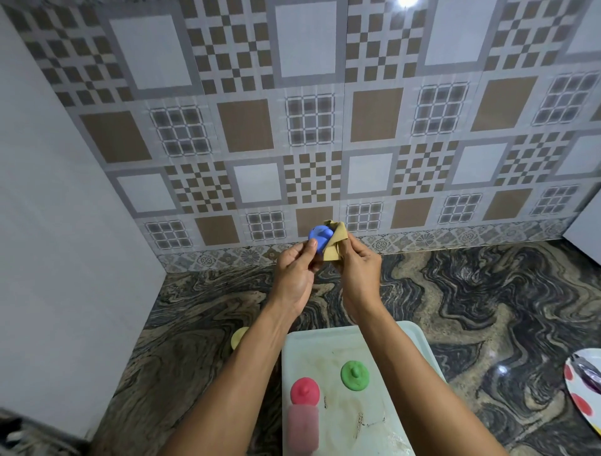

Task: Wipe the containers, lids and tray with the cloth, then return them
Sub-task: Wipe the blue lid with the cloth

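Left hand (pixel 294 268) pinches a blue lid (pixel 319 237) at frame centre, while the right hand (pixel 361 265) grips a tan cloth (pixel 335 242) against it, above the white tray (pixel 400 338) on the marbled surface (pixel 487 293).

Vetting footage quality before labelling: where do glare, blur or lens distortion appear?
Head view: glare spot atop the patterned tiled wall, glint on the dark marbled countertop; tile lines bow outward; the red-lidded clear container is smeared; the round blue lid and tan cloth are sharp.
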